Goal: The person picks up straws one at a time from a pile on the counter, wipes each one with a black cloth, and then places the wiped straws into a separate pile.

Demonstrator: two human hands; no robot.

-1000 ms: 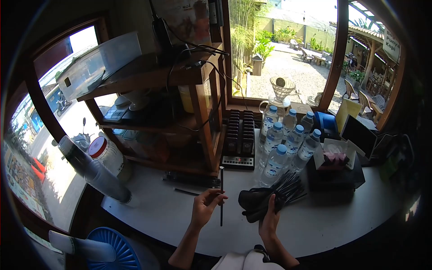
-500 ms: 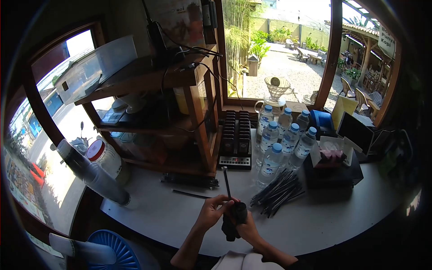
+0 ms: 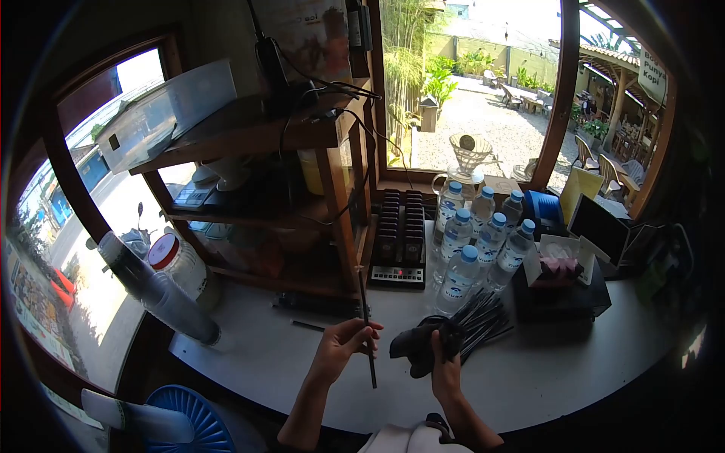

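My left hand pinches a long thin black straw, which stands nearly upright and extends above and below the fingers. To its right, my right hand is wrapped round a bulky black object with a rounded end; its kind is not clear. The straw and the black object are apart. Just behind my right hand, a pile of black straws lies on the white counter, partly hidden by the object. A single black straw lies to the left of my left hand.
Several capped water bottles stand behind the straw pile. A pager charger sits beside the wooden shelf. On the right is a tissue box; on the left, stacked plastic cups lean near a red-lidded jar.
My hands have moved apart. The black object has shifted right and turned sideways in my right hand, while the straw in my left hand has moved slightly left, away from it.
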